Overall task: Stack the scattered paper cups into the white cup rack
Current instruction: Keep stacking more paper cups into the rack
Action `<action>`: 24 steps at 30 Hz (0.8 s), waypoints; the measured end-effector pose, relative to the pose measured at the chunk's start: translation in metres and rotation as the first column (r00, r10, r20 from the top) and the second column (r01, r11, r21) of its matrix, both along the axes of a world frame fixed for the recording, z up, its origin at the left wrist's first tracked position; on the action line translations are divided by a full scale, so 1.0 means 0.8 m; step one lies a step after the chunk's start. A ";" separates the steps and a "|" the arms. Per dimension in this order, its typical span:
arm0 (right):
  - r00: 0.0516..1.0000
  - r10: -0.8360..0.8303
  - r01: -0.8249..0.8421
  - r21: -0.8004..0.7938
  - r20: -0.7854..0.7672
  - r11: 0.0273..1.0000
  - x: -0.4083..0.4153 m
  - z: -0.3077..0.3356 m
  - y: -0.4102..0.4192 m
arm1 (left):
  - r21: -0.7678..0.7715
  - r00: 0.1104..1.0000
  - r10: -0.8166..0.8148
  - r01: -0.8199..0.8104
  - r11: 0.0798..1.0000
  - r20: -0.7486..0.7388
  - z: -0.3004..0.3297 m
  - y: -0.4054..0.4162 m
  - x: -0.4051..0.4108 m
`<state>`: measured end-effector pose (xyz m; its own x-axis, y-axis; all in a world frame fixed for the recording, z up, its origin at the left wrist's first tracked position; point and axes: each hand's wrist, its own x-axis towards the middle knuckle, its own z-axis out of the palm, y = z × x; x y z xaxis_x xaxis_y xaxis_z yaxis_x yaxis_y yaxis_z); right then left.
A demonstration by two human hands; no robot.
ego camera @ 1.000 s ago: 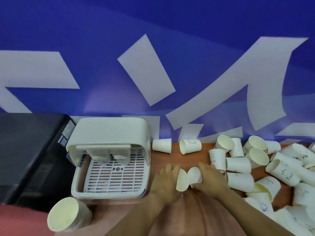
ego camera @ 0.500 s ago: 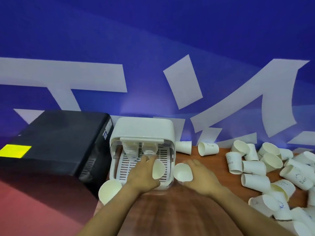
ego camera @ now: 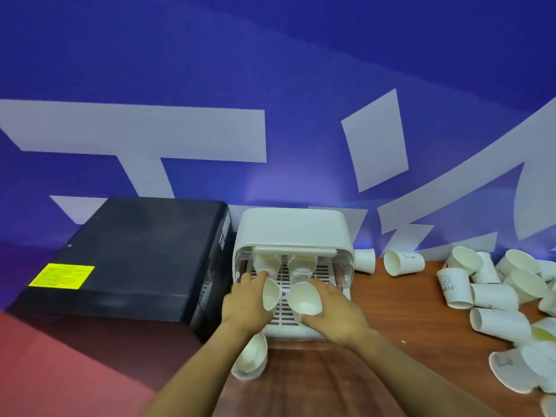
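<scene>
Head view. White cup rack (ego camera: 293, 227) sits at the back edge of the wooden tabletop (ego camera: 400, 320), against the blue wall (ego camera: 270, 70); its front is open, slotted tray floor (ego camera: 284, 308) exposed. Two stacks of cups hang under the rack's hood: left stack (ego camera: 266, 264), right stack (ego camera: 301, 267). Left hand (ego camera: 245, 305) is over the rack's front left part, fingers curled around a paper cup (ego camera: 270, 294) tipped on its side, mouth facing right, just below the left stack. Right hand (ego camera: 334, 314) is over the rack's front right part, gripping a second paper cup (ego camera: 304, 298) between thumb and fingers, mouth toward the camera, just below the right stack. The two held cups are close, small gap between them. Black box (ego camera: 126, 260) with yellow label (ego camera: 61, 276) stands right against the rack's left side, no room there. One more cup (ego camera: 251, 358) lies near the rack's front left corner, at the tabletop edge, under the left forearm. Right of the rack: two cups on their sides (ego camera: 404, 262) near the wall, then bare wood, then a loose pile of scattered cups (ego camera: 493, 299) reaching to the frame's right edge. Tabletop in front of the rack is open between the forearms.
</scene>
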<state>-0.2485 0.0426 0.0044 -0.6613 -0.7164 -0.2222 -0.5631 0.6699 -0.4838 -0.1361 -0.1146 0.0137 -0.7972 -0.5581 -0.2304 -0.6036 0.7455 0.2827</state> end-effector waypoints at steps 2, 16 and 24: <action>0.999 -0.040 0.041 -0.033 0.034 0.999 0.001 -0.006 -0.014 | -0.003 1.000 -0.004 0.004 1.000 0.022 -0.008 -0.008 -0.003; 0.982 -0.079 0.068 0.068 0.172 0.995 0.003 -0.062 -0.045 | -0.028 0.984 -0.087 0.092 0.995 0.156 -0.047 -0.033 -0.020; 0.985 -0.058 0.045 0.085 0.162 0.995 0.001 -0.065 -0.033 | -0.007 0.970 -0.101 0.105 0.994 0.223 -0.048 -0.036 -0.021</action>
<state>-0.2474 0.0162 -0.0475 -0.6467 -0.6575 -0.3866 -0.4445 0.7368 -0.5095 -0.1531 -0.1432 -0.0247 -0.7806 -0.4816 -0.3985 -0.5696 0.8106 0.1360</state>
